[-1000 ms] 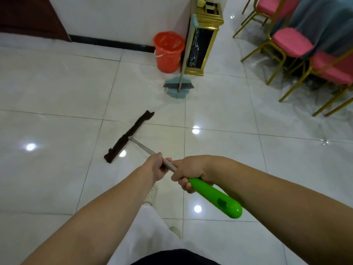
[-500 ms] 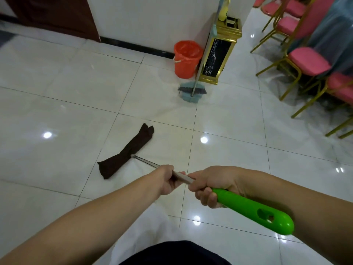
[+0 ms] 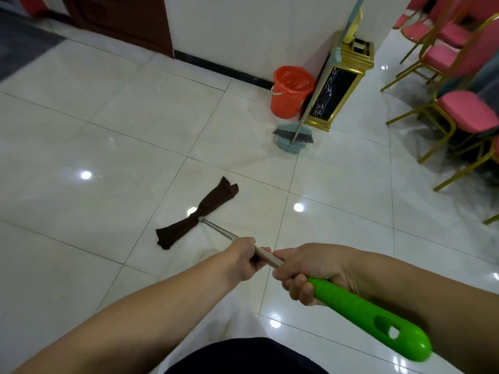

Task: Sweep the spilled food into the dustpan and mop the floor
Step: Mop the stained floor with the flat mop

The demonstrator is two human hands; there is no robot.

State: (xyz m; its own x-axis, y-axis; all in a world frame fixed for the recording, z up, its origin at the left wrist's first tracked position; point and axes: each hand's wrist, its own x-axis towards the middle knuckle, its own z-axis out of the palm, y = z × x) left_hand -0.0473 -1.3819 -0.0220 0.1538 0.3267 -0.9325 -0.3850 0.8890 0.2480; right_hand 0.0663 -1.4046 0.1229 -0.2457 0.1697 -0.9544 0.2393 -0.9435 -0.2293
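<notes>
Mopping now – both hands, left hand (image 3: 244,259) and right hand (image 3: 305,271), clamped round mop (image 3: 198,213); broom (image 3: 293,134) parked at one o'clock – no spill seen.

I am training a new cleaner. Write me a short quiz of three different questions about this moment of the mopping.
1. True or false: both hands hold the mop handle.
2. Which hand is on the green grip? A) left hand B) right hand
3. Fill in: the broom and dustpan stand beside the orange ____.

Key: 1 true; 2 B; 3 bucket. The dark mop cloth lies on the floor.
</notes>
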